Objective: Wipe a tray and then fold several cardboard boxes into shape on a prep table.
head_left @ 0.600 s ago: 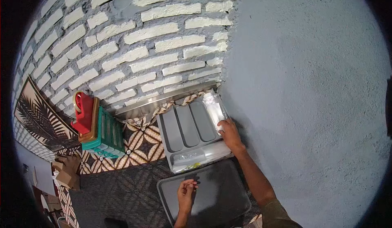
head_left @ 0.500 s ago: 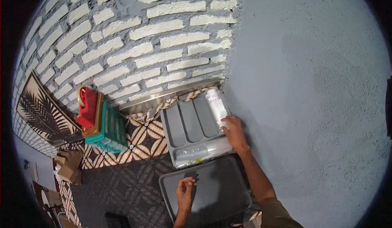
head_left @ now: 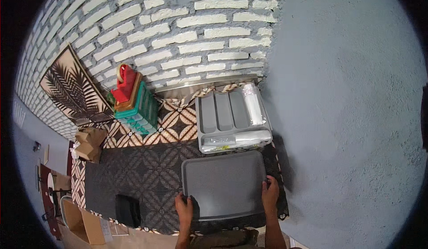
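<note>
A flat dark grey rectangular tray (head_left: 225,184) with a raised rim is in front of me, at the near side of the table. My left hand (head_left: 183,206) grips its left edge, the thumb up by the rim. On the right edge my right hand (head_left: 270,192) is closed in the same way. Just beyond the tray stands a grey cutlery organizer (head_left: 207,113) with three long compartments bare. Clear plastic packs of white items (head_left: 253,106) fill its right compartment, and more clear plastic packs (head_left: 243,138) lie in its front one.
A teal drawer box (head_left: 141,110) bears a red tape dispenser (head_left: 126,83). Left of it are a framed leaf picture (head_left: 73,88) and a brown paper bag (head_left: 90,144). A black item (head_left: 127,210) lies near the front edge. The grey wall (head_left: 339,115) bounds the right side.
My right hand has left the packs in the organizer and come down to the tray's right edge. My left hand has moved from above the tray to its left edge. The view has shifted.
</note>
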The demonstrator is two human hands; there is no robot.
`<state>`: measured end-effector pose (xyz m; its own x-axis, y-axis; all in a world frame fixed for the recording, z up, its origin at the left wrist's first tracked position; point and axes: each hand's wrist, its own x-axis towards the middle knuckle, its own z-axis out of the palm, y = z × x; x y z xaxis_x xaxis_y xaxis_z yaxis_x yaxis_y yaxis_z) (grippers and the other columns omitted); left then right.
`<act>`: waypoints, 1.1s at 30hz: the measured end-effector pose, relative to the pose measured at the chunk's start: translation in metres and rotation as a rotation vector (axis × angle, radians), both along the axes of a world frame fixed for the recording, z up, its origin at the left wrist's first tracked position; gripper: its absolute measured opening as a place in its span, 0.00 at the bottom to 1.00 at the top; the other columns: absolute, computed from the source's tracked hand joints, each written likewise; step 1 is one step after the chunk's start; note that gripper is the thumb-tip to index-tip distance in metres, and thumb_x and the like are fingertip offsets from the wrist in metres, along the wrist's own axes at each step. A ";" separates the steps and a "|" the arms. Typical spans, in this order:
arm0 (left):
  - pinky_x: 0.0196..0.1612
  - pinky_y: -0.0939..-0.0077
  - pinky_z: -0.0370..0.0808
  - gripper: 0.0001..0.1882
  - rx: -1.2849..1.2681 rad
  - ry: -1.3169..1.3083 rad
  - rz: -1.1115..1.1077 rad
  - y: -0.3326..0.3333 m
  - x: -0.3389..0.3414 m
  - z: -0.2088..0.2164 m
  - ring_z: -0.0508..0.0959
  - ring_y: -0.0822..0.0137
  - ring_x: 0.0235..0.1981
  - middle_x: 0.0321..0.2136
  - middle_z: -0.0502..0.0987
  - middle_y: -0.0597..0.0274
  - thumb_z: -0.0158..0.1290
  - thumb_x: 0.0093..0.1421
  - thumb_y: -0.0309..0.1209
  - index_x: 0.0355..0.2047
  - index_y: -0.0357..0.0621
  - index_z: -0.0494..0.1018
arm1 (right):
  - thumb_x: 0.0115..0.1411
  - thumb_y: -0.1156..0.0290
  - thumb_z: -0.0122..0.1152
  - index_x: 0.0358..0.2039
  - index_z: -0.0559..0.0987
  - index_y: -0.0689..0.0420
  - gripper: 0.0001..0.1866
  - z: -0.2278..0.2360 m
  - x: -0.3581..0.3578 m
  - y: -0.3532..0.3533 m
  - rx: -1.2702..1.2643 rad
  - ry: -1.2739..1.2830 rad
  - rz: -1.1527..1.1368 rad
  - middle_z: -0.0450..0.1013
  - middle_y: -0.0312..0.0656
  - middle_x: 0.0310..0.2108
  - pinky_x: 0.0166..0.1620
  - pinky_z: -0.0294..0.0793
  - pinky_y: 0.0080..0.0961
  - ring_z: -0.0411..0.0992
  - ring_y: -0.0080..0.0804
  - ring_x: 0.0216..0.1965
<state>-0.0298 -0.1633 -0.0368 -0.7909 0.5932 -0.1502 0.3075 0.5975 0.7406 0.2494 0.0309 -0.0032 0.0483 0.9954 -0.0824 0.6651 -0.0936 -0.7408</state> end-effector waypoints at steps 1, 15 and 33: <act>0.51 0.63 0.67 0.20 0.047 -0.127 -0.006 0.006 -0.004 0.009 0.73 0.54 0.44 0.39 0.74 0.48 0.54 0.58 0.23 0.50 0.32 0.65 | 0.60 0.73 0.57 0.45 0.74 0.60 0.13 -0.001 0.004 0.002 0.001 0.006 0.010 0.72 0.49 0.43 0.51 0.68 0.38 0.70 0.46 0.48; 0.47 0.70 0.73 0.26 0.600 -0.803 0.401 -0.166 0.011 0.056 0.75 0.67 0.43 0.44 0.75 0.59 0.56 0.62 0.35 0.58 0.40 0.64 | 0.60 0.69 0.58 0.47 0.74 0.60 0.15 0.053 -0.041 -0.054 -0.324 0.553 0.390 0.72 0.41 0.42 0.53 0.66 0.33 0.70 0.33 0.45; 0.52 0.59 0.72 0.32 1.163 -0.553 0.750 -0.371 -0.103 0.082 0.72 0.55 0.52 0.53 0.69 0.52 0.45 0.66 0.51 0.61 0.42 0.57 | 0.62 0.53 0.57 0.62 0.64 0.57 0.32 -0.279 -0.366 -0.263 -1.209 1.344 0.672 0.65 0.42 0.59 0.58 0.63 0.35 0.62 0.37 0.59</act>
